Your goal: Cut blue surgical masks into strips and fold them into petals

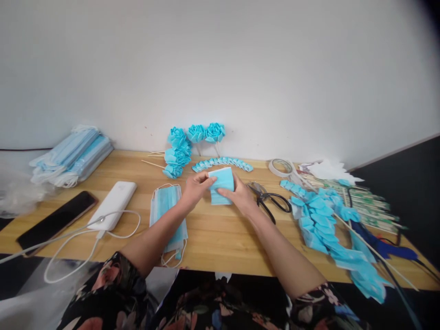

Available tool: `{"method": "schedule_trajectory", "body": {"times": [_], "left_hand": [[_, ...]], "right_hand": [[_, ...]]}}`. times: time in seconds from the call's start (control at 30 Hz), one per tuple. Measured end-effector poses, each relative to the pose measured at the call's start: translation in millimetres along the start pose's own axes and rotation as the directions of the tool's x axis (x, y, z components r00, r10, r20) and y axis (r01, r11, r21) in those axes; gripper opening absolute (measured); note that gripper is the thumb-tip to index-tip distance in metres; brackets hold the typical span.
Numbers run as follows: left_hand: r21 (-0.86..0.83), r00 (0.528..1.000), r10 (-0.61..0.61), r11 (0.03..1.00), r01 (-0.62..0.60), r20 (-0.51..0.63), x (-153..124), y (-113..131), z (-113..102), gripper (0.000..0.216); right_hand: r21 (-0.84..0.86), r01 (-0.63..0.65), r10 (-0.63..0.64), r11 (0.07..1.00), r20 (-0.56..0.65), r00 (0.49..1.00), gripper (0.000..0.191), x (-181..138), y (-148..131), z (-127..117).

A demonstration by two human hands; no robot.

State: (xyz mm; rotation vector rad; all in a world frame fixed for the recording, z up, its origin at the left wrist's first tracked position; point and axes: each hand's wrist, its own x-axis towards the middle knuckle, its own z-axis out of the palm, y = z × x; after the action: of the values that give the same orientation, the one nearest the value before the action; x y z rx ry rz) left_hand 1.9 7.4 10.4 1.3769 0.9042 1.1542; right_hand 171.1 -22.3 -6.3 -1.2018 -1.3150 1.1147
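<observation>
Between my two hands I hold a folded piece of blue face mask fabric (225, 182) upright above the wooden table. My left hand (197, 187) pinches its left edge between thumb and fingers. On the other side my right hand (239, 192) grips it, thumb across the front and fingers hidden behind. Whole blue face masks (165, 206) with white ear loops lie under and beside my left forearm. Just past my hands is a curved strip of pleated blue petals (223, 161). Black-handled scissors (264, 197) rest to the right of my right hand.
Several blue fabric flowers (177, 153) on sticks lie or lean at the back. A mask stack (74, 153), phone (57, 220) and white power bank (115, 201) with a cable are left. Right are tape rolls (280, 168), petal strips (319, 224) and a blue glue gun (388, 247).
</observation>
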Motion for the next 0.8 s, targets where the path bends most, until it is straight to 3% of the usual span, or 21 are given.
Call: {"method": "schedule_trajectory", "body": {"times": [0.1,0.3,0.4,0.5,0.6,0.8], "left_hand": [[-0.12,0.999,-0.025,0.993,0.02,-0.04,4,-3,-4,0.03],[-0.327,0.995,-0.048,0.945,0.016,-0.091,9,-8,-8,0.027],[-0.44,0.989,-0.085,0.898,0.022,-0.124,10,-9,-7,0.026],[-0.514,0.98,-0.119,0.857,0.02,-0.161,11,-9,-6,0.024],[-0.52,0.96,-0.134,0.854,-0.013,-0.245,12,-13,-6,0.024],[-0.36,0.92,-0.02,0.923,-0.133,-0.392,13,-23,-8,0.026]], "right_hand": [[-0.071,-0.041,0.041,0.997,0.005,0.999,0.056,-1,1,6],[-0.339,0.066,-0.081,0.939,-0.031,0.996,0.04,-4,-8,14],[-0.536,0.076,-0.094,0.841,-0.006,0.996,0.035,-3,-9,19],[-0.723,0.192,-0.169,0.664,0.105,0.98,0.026,-3,-6,28],[-0.782,0.308,-0.24,0.542,0.208,0.948,0.025,-6,-1,41],[-0.782,0.24,-0.257,0.575,0.105,0.961,0.031,-19,2,70]]}}
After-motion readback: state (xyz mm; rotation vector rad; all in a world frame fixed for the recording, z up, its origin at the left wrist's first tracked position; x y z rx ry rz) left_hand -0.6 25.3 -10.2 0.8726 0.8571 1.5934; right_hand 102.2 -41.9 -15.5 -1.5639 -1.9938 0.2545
